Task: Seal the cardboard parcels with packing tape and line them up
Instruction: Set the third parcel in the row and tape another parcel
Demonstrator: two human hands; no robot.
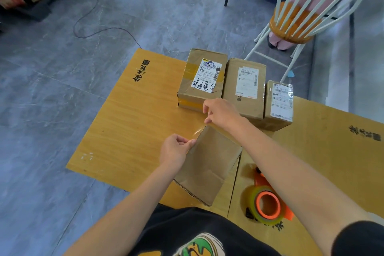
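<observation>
The tape roll (268,203) lies idle on the tabletop (128,120) at 5 o'clock, just beside the box (207,164) in front of me. My left grip (176,149) pinches its far edge and my right grip (221,114) pinches a strip of tape (197,132) at its far corner, so I judge this seal unfinished. Three parcels (245,87), taped and labelled, stand side by side at 12 to 1 o'clock; this box has yet to join them.

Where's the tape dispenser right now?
Head view, lower right: the tape dispenser lies on the table, just right of the plain parcel, close to the person's body.
</observation>
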